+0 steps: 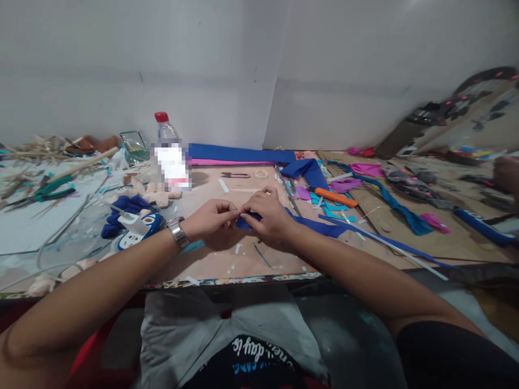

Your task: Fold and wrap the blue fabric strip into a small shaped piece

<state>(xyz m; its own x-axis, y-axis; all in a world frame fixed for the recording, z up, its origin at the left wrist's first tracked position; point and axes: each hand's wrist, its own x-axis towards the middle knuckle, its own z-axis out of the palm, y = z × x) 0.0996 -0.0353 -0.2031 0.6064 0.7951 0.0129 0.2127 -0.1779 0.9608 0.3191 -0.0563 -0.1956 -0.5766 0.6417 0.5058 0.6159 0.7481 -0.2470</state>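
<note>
Left hand (213, 219) and right hand (270, 219) are closed on the end of a blue strip (320, 227).
At far left, pliers (52, 190) are laid by white paper (40, 227); nearer the middle, a blue-and-white socket (140, 229) is set beside the left forearm, with a red-capped bottle (166, 129) stood behind, its label blurred. A watch (177, 232) is worn on the left wrist. The strip's tip is pinched by the left thumb and fingers, pressed together, and clamped by the right thumb against its fingers, above the table (206, 265). Beyond them, snips (235, 175) are laid before a blue band (243, 153). Under the right hand, the strip is stretched rightward. An orange cutter (335, 196) is rested on cyan scraps (339, 212); farther right, a teal ribbon (416, 221) is spread on cardboard (373, 213).
</note>
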